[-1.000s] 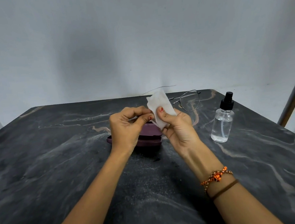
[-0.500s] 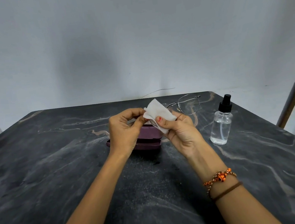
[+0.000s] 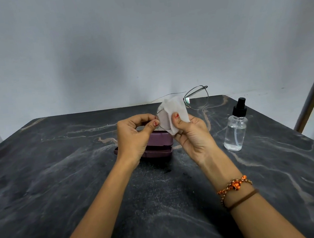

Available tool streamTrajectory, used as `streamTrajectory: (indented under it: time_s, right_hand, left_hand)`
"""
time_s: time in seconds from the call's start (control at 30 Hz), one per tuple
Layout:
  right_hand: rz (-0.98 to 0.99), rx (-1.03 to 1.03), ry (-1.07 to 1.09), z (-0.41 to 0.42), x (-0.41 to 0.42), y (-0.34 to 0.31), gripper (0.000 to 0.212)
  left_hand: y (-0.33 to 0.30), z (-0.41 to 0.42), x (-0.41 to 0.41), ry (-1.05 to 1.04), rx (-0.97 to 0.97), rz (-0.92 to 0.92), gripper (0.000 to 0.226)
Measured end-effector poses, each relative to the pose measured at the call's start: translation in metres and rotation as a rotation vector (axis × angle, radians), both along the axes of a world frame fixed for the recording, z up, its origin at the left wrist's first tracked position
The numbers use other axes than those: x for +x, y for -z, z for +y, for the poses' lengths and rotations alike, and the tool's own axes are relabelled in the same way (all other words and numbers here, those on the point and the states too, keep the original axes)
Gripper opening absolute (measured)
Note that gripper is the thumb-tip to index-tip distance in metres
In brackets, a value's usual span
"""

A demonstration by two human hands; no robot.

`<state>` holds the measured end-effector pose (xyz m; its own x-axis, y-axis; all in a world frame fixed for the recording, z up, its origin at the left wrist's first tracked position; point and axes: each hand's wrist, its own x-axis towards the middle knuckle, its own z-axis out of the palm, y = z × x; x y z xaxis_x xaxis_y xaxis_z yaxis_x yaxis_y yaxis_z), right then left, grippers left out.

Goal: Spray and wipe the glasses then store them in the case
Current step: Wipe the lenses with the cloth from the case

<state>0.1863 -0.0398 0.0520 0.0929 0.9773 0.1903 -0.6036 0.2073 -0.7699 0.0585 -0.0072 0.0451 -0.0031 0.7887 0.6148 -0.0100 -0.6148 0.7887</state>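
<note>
We note our left hand (image 3: 135, 136) pinching the thin wire-framed glasses (image 3: 196, 98) steady while our right hand (image 3: 191, 134) pinches a white wipe (image 3: 176, 107) round one lens, closed purple case (image 3: 160, 143) below at six o'clock.

Nothing to read here as I look down: the spray bottle (image 3: 234, 131) beside my right hand (image 3: 193, 136) is clear plastic with a plain black pump and no label on the side facing me. The purple case (image 3: 159, 145) behind my hands shows no brand or lettering on its lid or front edge, though my left hand (image 3: 135, 136) covers part of it, so I can't vouch for the hidden side. The white wipe (image 3: 176, 109) and the thin metal glasses (image 3: 196, 98) carry no print that I can make out.
</note>
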Motion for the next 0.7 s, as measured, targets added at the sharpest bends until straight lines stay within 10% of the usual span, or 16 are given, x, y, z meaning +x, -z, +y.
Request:
streamTrajectory:
  time_s: [0.7]
  right_hand:
    - [-0.366, -0.014, 0.026, -0.004, 0.016, -0.006, 0.044]
  left_hand:
    - [-0.005, 0.002, -0.009, -0.026, 0.116, 0.11, 0.028]
